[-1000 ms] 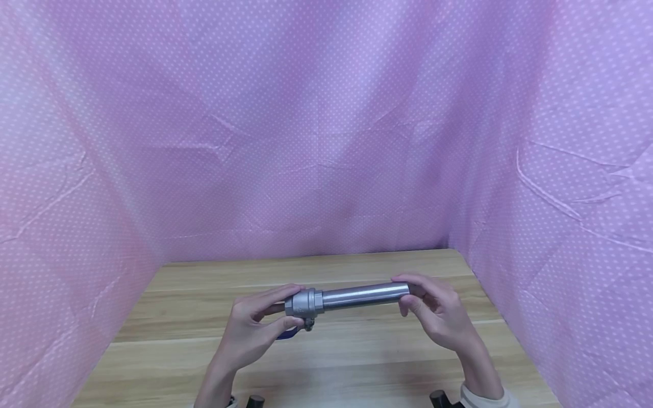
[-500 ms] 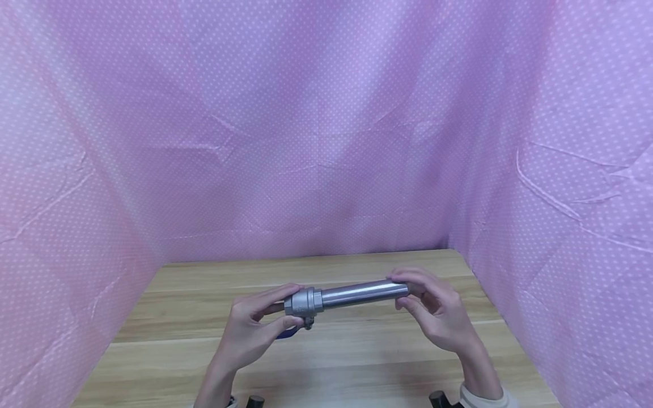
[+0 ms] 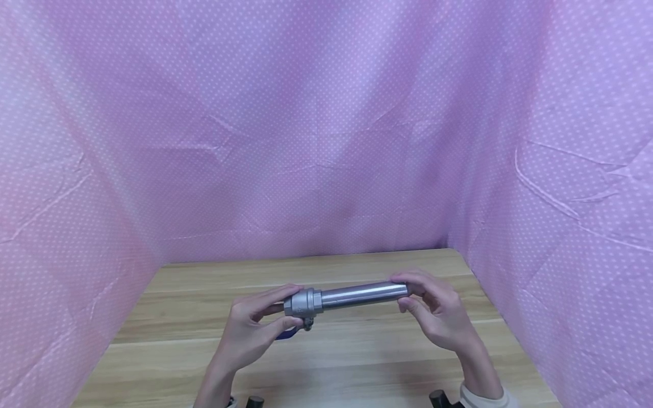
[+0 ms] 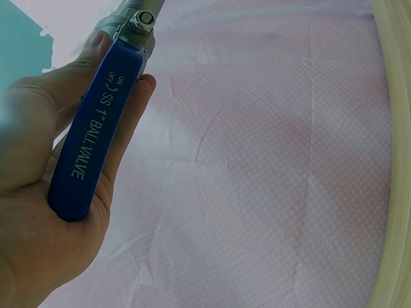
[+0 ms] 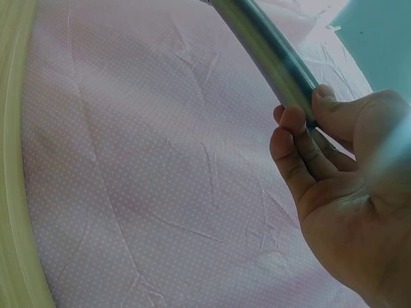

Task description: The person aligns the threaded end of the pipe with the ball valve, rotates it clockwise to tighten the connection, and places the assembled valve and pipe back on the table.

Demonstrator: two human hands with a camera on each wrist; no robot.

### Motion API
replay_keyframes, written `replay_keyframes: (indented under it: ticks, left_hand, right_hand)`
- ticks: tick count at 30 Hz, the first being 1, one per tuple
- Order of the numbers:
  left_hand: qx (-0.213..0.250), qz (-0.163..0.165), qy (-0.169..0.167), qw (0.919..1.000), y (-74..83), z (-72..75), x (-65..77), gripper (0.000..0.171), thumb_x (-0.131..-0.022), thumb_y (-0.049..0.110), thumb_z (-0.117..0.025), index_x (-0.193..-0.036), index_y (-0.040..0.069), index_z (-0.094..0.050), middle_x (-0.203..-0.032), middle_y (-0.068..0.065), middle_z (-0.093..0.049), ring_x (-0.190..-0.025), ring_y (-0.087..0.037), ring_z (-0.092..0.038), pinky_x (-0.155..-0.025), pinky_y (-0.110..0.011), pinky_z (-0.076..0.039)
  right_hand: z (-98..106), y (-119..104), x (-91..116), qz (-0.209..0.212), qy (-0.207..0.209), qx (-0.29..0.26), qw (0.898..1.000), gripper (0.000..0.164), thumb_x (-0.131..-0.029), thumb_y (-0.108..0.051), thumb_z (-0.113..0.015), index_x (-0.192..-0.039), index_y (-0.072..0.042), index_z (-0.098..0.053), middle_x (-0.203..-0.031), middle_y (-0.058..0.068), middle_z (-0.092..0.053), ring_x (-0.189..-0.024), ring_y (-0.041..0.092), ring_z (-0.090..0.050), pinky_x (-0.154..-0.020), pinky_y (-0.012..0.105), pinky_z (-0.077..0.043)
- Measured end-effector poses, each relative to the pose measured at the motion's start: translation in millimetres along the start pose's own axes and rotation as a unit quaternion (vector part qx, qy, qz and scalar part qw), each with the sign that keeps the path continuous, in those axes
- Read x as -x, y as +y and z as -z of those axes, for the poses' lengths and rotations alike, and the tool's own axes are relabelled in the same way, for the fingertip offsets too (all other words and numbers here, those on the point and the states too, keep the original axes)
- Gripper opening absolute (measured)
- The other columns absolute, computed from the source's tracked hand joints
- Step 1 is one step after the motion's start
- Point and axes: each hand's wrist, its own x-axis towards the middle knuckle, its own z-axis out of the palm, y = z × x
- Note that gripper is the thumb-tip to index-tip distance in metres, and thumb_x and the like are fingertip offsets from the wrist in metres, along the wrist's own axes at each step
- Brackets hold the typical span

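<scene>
A steel ball valve (image 3: 304,303) is joined end to end with a shiny metal pipe (image 3: 364,295), held above the table and tilted slightly up to the right. My left hand (image 3: 250,328) grips the valve body between thumb and fingers. In the left wrist view the valve's blue lever handle (image 4: 96,135), printed "SS 1" BALL VALVE", lies along the palm. At the pipe's free end, my right hand (image 3: 439,311) pinches it with thumb and fingertips, as the pipe (image 5: 273,54) in the right wrist view also shows. The joint's inside is hidden.
Beneath the hands lies a wood-grain table (image 3: 357,362). Pink dotted cloth (image 3: 316,141) walls off the back and both sides. Two black cylindrical ends (image 3: 255,401) poke in at the bottom edge, by the wrists.
My right fingers shift slightly at the pipe's end, and the pipe tilts a little. My left hand stays nearly still on the valve.
</scene>
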Motion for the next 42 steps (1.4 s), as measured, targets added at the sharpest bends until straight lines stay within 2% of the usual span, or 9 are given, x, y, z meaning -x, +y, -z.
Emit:
replay_keyframes:
  ticks: [6, 14, 20, 28, 32, 35, 39, 42]
  left_hand:
    - [0.004, 0.000, -0.002, 1.0000, 0.1, -0.1, 0.2, 0.059, -0.081, -0.016, -0.092, -0.137, -0.003, -0.077, -0.133, -0.027, -0.081, -0.127, -0.008, -0.078, -0.098, -0.030, -0.074]
    - [0.011, 0.000, -0.004, 0.9999, 0.3, -0.1, -0.4, 0.059, -0.081, -0.017, -0.092, -0.137, -0.004, -0.077, -0.132, -0.027, -0.081, -0.126, -0.007, -0.079, -0.098, -0.030, -0.074]
    - [0.011, 0.002, -0.003, 0.9999, 1.0, 0.3, -0.2, 0.059, -0.082, -0.017, -0.092, -0.137, -0.003, -0.076, -0.132, -0.027, -0.081, -0.126, -0.008, -0.079, -0.099, -0.030, -0.074]
    - [0.009, 0.000, -0.003, 1.0000, 1.0, 0.0, 0.1, 0.059, -0.082, -0.017, -0.092, -0.137, -0.003, -0.077, -0.132, -0.028, -0.081, -0.125, -0.007, -0.079, -0.100, -0.030, -0.073]
    - [0.006, -0.001, 0.000, 1.0000, -0.2, 0.1, 0.0, 0.059, -0.081, -0.017, -0.092, -0.137, -0.003, -0.076, -0.132, -0.029, -0.080, -0.126, -0.007, -0.078, -0.100, -0.029, -0.073]
    - [0.007, 0.002, 0.002, 1.0000, -0.9, 0.0, 0.0, 0.059, -0.082, -0.017, -0.092, -0.137, -0.004, -0.076, -0.133, -0.030, -0.080, -0.127, -0.007, -0.078, -0.101, -0.029, -0.073]
    - [0.007, 0.007, 0.007, 0.9999, -0.4, 0.4, 0.3, 0.059, -0.081, -0.017, -0.092, -0.137, -0.003, -0.076, -0.134, -0.029, -0.080, -0.128, -0.007, -0.078, -0.101, -0.028, -0.073]
    - [0.006, 0.009, 0.009, 0.9999, 0.1, 0.8, 0.7, 0.059, -0.082, -0.017, -0.092, -0.137, -0.003, -0.077, -0.135, -0.028, -0.080, -0.128, -0.007, -0.078, -0.100, -0.028, -0.073]
  right_hand:
    - [0.2, -0.7, 1.1, -0.005, 0.003, 0.009, 1.000, 0.041, -0.092, 0.025, -0.073, -0.131, 0.021, -0.064, -0.118, 0.016, -0.074, -0.081, 0.016, -0.067, -0.058, 0.026, -0.058]
    - [0.6, -1.6, 0.1, -0.008, 0.001, 0.033, 0.999, 0.031, -0.101, 0.013, -0.074, -0.130, 0.018, -0.066, -0.101, 0.016, -0.074, -0.077, 0.014, -0.067, -0.058, 0.023, -0.059]
    - [0.2, -1.4, -0.3, -0.016, -0.001, 0.029, 0.999, 0.029, -0.103, 0.011, -0.072, -0.130, 0.018, -0.066, -0.089, 0.012, -0.071, -0.072, 0.013, -0.065, -0.054, 0.023, -0.056]
    - [0.6, 0.0, 1.6, -0.013, -0.009, 0.028, 0.999, 0.026, -0.105, 0.011, -0.068, -0.130, 0.017, -0.065, -0.078, 0.008, -0.067, -0.068, 0.013, -0.062, -0.048, 0.011, -0.048]
    - [-0.1, -0.9, 1.0, -0.026, 0.003, 0.033, 0.999, 0.033, -0.099, 0.021, -0.067, -0.132, 0.018, -0.066, -0.084, 0.011, -0.074, -0.075, 0.011, -0.071, -0.057, 0.013, -0.059]
    - [-0.5, -2.0, 1.0, -0.036, 0.006, 0.017, 0.999, 0.047, -0.090, 0.030, -0.068, -0.135, 0.018, -0.065, -0.104, 0.014, -0.080, -0.087, 0.010, -0.077, -0.070, 0.016, -0.067]
    - [-1.3, -1.8, 0.0, -0.028, -0.002, -0.015, 1.000, 0.059, -0.081, 0.038, -0.067, -0.137, 0.020, -0.062, -0.133, 0.018, -0.075, -0.098, 0.012, -0.077, -0.078, 0.019, -0.070]
    - [-2.2, -0.2, -0.7, -0.014, -0.005, -0.026, 1.000, 0.060, -0.079, 0.041, -0.066, -0.135, 0.022, -0.061, -0.137, 0.022, -0.072, -0.103, 0.013, -0.076, -0.081, 0.021, -0.071]
